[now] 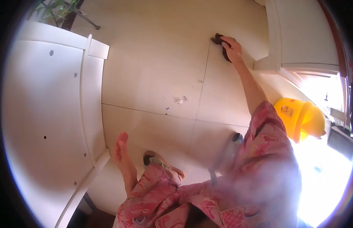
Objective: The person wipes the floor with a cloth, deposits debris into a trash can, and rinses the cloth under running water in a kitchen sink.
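My right hand (232, 50) reaches out to the far right over the tiled floor (153, 68). Its fingers are closed on a dark cloth (226, 54), which lies against the tiles and partly sticks out past the fingertips. Small white scraps (178, 100) and some dark specks are scattered on the floor, nearer to me and left of the cloth. My left hand (121, 149) hangs beside the white cabinet on the left, apart from it. Its fingers are curled together, and nothing shows in them.
A white cabinet (47, 98) takes up the left side. At the right stand another white cabinet (305, 34) and a yellow bin (292, 117) close to my right sleeve. A plant (56, 13) is at the upper left. My slippered foot (155, 159) is below.
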The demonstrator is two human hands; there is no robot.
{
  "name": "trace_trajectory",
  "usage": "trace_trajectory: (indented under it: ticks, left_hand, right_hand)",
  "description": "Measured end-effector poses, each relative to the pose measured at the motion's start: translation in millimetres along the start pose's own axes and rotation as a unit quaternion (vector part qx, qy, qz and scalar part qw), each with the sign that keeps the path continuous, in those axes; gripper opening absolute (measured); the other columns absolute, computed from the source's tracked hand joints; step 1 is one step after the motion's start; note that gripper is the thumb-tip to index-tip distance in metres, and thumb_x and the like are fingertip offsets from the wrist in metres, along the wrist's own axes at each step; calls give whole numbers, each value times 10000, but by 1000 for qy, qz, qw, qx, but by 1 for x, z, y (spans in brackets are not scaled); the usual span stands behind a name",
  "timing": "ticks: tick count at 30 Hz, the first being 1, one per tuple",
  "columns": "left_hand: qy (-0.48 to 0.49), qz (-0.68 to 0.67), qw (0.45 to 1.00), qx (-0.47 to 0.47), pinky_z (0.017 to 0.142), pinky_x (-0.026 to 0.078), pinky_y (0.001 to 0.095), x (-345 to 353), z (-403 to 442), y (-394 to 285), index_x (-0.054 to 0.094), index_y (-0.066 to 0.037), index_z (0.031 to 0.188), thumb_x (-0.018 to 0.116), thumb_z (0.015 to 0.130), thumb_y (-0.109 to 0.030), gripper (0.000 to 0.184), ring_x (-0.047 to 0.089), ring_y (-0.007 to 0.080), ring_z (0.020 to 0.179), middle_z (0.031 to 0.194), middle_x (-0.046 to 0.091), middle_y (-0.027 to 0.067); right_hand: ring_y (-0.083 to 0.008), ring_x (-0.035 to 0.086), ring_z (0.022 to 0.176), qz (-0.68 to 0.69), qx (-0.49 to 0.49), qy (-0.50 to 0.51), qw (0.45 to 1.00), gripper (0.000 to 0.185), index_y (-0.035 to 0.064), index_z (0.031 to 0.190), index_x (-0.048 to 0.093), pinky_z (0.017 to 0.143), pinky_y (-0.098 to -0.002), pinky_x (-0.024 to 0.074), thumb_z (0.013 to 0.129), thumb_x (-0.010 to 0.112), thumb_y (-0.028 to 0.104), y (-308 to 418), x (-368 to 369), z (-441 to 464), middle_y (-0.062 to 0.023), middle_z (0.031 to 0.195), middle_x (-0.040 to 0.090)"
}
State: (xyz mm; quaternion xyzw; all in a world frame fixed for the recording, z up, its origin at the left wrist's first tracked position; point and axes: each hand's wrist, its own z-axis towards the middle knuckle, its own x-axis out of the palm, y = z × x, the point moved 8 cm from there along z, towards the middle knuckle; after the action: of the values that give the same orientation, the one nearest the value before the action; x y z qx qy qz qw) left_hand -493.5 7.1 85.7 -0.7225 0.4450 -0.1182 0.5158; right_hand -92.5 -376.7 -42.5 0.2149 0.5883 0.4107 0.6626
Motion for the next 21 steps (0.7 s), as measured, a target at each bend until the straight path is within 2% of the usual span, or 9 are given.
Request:
trace_trajectory:
  ticks: [1,2,6,8,12,14,17,19,21]
  left_hand:
    - [4,3,1000,-2,1033,334,342,1,1,-2,487,70,1236,437,965,-318,476,485,245,1182,1246,529,168]
    - [7,7,1000,3,1037,330,344,4,3,-6,478,76,1241,435,965,-321,485,479,249,1189,1255,520,175]
    - [13,-4,1000,-14,1049,320,357,20,0,-20,460,96,1243,429,966,-329,507,459,261,1209,1273,497,196]
    - [29,-11,1000,-5,1055,314,359,21,2,-13,449,98,1249,429,967,-328,512,454,265,1214,1276,491,202]
    - [56,-25,998,18,1065,305,368,20,-1,-10,421,98,1268,431,968,-319,514,447,282,1221,1291,471,214]
    - [57,-29,998,21,1057,299,349,15,-2,-8,437,75,1267,433,968,-330,503,444,262,1226,1288,483,205]
    - [60,-31,998,16,1048,295,330,8,-4,-4,457,53,1262,436,967,-341,492,446,243,1226,1279,499,195]
    - [63,-29,998,8,1048,296,331,5,-5,0,460,55,1258,437,967,-340,492,450,244,1222,1273,504,194]
    - [59,-34,998,11,1045,300,331,5,-4,1,457,65,1255,442,965,-336,495,458,245,1216,1264,512,195]
  right_hand:
    - [-256,586,989,-49,-20,-63,997,235,92,988,664,867,-335,466,772,619,9,-2,-8,-4,-85,1009,637]
    - [-256,586,989,-50,-19,-62,997,235,92,988,664,867,-335,466,772,619,9,-6,1,-13,-85,1009,637]
    - [-239,557,1047,35,-98,21,994,284,82,982,668,922,-328,448,722,656,-34,54,59,-92,-70,1076,626]
    - [-251,559,1040,18,-128,85,988,286,77,967,672,922,-344,455,707,665,-42,97,79,-126,-72,1058,634]
    - [-245,559,1062,113,-82,173,975,303,73,983,668,920,-350,464,715,646,-65,136,85,-160,-71,1037,641]
    - [-248,583,1006,171,-38,114,978,315,36,982,649,885,-324,476,707,606,-112,118,52,-162,-106,1055,623]
    - [-186,572,1013,145,167,-7,975,322,45,1068,630,888,-281,462,790,553,-101,22,-24,-163,-87,1094,591]
    - [-200,567,1020,0,83,-121,989,280,43,1068,628,895,-295,464,813,574,-59,-8,-84,-169,-98,1075,593]
    - [-194,568,1020,-35,125,-156,979,268,51,1081,627,899,-294,453,827,580,-20,-22,-84,-191,-84,1092,598]
